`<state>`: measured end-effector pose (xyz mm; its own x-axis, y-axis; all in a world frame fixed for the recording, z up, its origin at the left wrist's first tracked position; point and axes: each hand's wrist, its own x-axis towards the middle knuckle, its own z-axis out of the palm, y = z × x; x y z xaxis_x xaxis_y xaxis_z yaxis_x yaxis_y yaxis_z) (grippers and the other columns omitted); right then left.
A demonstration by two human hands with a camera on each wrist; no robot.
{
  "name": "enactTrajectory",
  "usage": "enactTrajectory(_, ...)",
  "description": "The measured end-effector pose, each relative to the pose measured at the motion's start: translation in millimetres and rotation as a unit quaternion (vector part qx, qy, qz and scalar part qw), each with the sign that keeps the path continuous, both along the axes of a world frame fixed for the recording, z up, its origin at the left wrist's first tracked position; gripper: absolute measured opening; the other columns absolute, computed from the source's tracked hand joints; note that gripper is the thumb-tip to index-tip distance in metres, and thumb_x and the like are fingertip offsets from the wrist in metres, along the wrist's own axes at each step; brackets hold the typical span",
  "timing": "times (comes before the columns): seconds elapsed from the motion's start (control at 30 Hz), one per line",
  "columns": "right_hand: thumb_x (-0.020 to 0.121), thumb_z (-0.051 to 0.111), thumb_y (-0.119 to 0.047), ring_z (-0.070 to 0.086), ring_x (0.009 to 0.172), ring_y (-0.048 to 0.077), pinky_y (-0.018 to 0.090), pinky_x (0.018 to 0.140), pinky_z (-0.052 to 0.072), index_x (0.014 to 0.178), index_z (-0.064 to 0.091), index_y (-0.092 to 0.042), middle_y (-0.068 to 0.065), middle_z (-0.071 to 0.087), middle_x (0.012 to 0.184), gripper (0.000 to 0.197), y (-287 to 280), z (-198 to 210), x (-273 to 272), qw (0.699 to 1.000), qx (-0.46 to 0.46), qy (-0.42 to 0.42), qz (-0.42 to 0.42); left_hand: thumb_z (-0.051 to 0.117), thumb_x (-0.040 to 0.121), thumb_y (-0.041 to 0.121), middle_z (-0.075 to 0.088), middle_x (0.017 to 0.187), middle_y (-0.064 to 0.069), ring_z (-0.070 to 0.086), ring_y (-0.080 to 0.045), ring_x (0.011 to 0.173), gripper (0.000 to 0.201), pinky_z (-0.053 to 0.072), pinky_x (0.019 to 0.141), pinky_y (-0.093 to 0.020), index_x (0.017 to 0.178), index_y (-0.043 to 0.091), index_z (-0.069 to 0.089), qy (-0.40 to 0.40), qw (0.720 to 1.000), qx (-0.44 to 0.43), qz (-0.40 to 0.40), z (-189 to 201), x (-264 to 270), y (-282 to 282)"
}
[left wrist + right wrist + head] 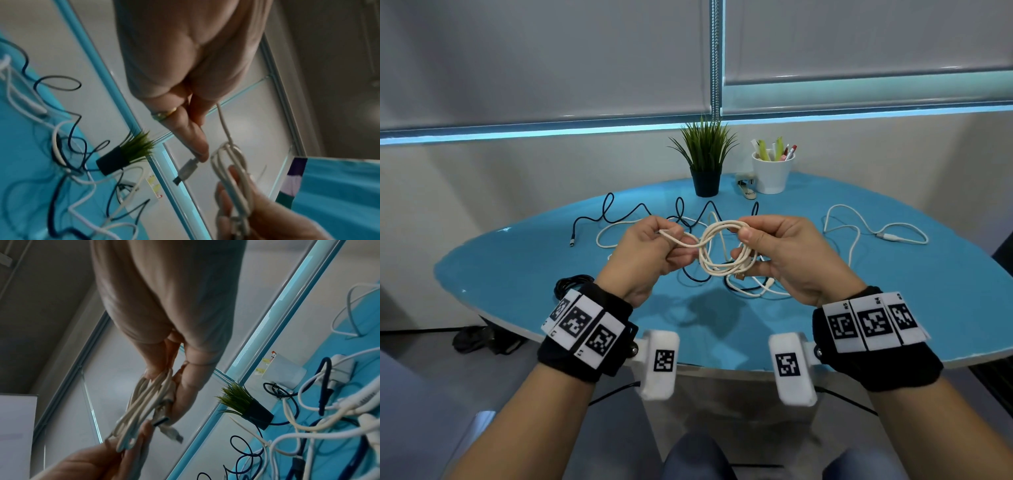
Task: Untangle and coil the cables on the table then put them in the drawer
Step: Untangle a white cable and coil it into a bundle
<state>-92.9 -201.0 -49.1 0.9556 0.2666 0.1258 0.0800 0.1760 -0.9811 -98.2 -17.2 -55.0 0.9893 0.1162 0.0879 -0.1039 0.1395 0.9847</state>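
Both hands hold a cream braided cable (717, 245) in the air over the blue table (524, 274). My right hand (743, 245) grips the bundled loops between thumb and fingers. My left hand (671, 241) pinches a loose strand that leads into the coil. In the left wrist view a finger of the left hand (195, 139) touches the cable's USB plug (186, 170) beside the cream loops (230, 168). The right wrist view shows the right hand (176, 386) around the cream coil (141, 410), a plug (172, 433) dangling. No drawer is in view.
A dark blue cable (640, 209) snakes across the table's far side, tangled with a white cable (613, 236). Another white cable (859, 233) lies at the right. A black coil (571, 284) sits at the left edge. A potted plant (705, 161) and pen cup (772, 171) stand at the back.
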Motion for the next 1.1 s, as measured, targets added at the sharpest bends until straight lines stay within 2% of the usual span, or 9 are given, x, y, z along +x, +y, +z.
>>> enactTrajectory(0.1, 0.089, 0.056, -0.002, 0.066, 0.060, 0.014, 0.036, 0.055, 0.059, 0.088, 0.068, -0.009, 0.011, 0.062, 0.075, 0.014, 0, -3, 1, 1.000, -0.005, 0.004, -0.004, 0.043, 0.097, 0.009, 0.069, 0.065, -0.001, 0.070, -0.016, 0.062, 0.018, 0.055, 0.056, -0.019, 0.080, 0.007, 0.048, -0.001, 0.998, -0.054, -0.044, 3, -3, -2)
enactTrajectory(0.3, 0.089, 0.056, -0.004, 0.066, 0.057, 0.014, 0.035, 0.055, 0.059, 0.087, 0.066, -0.011, 0.012, 0.065, 0.082, 0.013, 2, -4, 3, 1.000, -0.003, 0.011, -0.021, 0.044, 0.097, 0.014, 0.071, 0.070, 0.000, 0.071, -0.012, 0.065, 0.014, 0.055, 0.061, -0.021, 0.085, 0.011, 0.051, 0.030, 0.991, -0.097, -0.091, 6, -9, -10)
enactTrajectory(0.53, 0.091, 0.055, -0.010, 0.062, 0.064, 0.023, 0.037, 0.058, 0.059, 0.084, 0.068, -0.016, 0.010, 0.067, 0.074, 0.015, 2, -1, 1, 0.999, -0.023, 0.005, -0.031, 0.041, 0.097, 0.012, 0.072, 0.073, -0.004, 0.070, -0.008, 0.064, 0.018, 0.054, 0.060, -0.020, 0.084, 0.010, 0.053, 0.064, 0.982, -0.131, -0.123, 5, -11, -18)
enactTrajectory(0.7, 0.090, 0.055, -0.009, 0.060, 0.057, 0.022, 0.039, 0.056, 0.058, 0.085, 0.068, -0.012, 0.009, 0.064, 0.067, 0.014, -1, 1, 0, 1.000, -0.014, -0.001, -0.022, 0.044, 0.095, 0.010, 0.072, 0.073, -0.006, 0.069, -0.009, 0.064, 0.016, 0.054, 0.059, -0.021, 0.086, 0.009, 0.056, 0.079, 0.975, -0.150, -0.141, 3, -10, -19)
enactTrajectory(0.77, 0.090, 0.055, -0.008, 0.061, 0.057, 0.021, 0.037, 0.055, 0.058, 0.086, 0.068, -0.011, 0.009, 0.063, 0.065, 0.014, -1, 1, 0, 1.000, 0.005, 0.001, -0.014, 0.048, 0.094, 0.010, 0.072, 0.077, -0.006, 0.068, -0.010, 0.066, 0.013, 0.055, 0.060, -0.022, 0.083, 0.013, 0.054, 0.087, 0.979, -0.111, -0.145, 0, -10, -19)
enactTrajectory(0.87, 0.091, 0.053, -0.006, 0.059, 0.055, 0.019, 0.035, 0.054, 0.057, 0.088, 0.067, -0.009, 0.008, 0.063, 0.062, 0.015, -1, 2, 0, 0.999, 0.031, 0.011, -0.012, 0.053, 0.092, 0.007, 0.064, 0.067, 0.004, 0.059, -0.006, 0.060, 0.019, 0.045, 0.057, -0.019, 0.076, 0.018, 0.053, 0.063, 0.990, 0.071, -0.109, -7, -10, -19)
enactTrajectory(0.93, 0.092, 0.053, -0.005, 0.059, 0.053, 0.017, 0.034, 0.053, 0.057, 0.088, 0.067, -0.008, 0.006, 0.064, 0.060, 0.014, -1, 2, 0, 0.999, 0.037, 0.012, -0.013, 0.057, 0.088, 0.002, 0.055, 0.060, 0.004, 0.047, -0.010, 0.056, 0.023, 0.036, 0.054, -0.020, 0.071, 0.017, 0.057, 0.018, 0.979, 0.192, -0.064, -9, -9, -18)
enactTrajectory(1.0, 0.092, 0.053, -0.005, 0.059, 0.053, 0.017, 0.035, 0.054, 0.057, 0.088, 0.067, -0.009, 0.006, 0.064, 0.061, 0.015, -1, 1, 0, 0.999, 0.034, 0.012, -0.011, 0.063, 0.085, 0.006, 0.047, 0.051, 0.008, 0.036, -0.009, 0.051, 0.021, 0.029, 0.049, -0.020, 0.067, 0.016, 0.062, -0.023, 0.964, 0.261, -0.044, -8, -9, -16)
enactTrajectory(1.1, 0.092, 0.053, -0.006, 0.059, 0.052, 0.017, 0.037, 0.052, 0.057, 0.088, 0.066, -0.010, 0.006, 0.063, 0.062, 0.014, 0, -1, -1, 1.000, 0.024, 0.011, -0.003, 0.068, 0.083, 0.014, 0.050, 0.049, 0.009, 0.034, -0.003, 0.044, 0.011, 0.031, 0.045, -0.014, 0.073, 0.016, 0.071, -0.061, 0.937, 0.344, -0.027, -5, -9, -9)
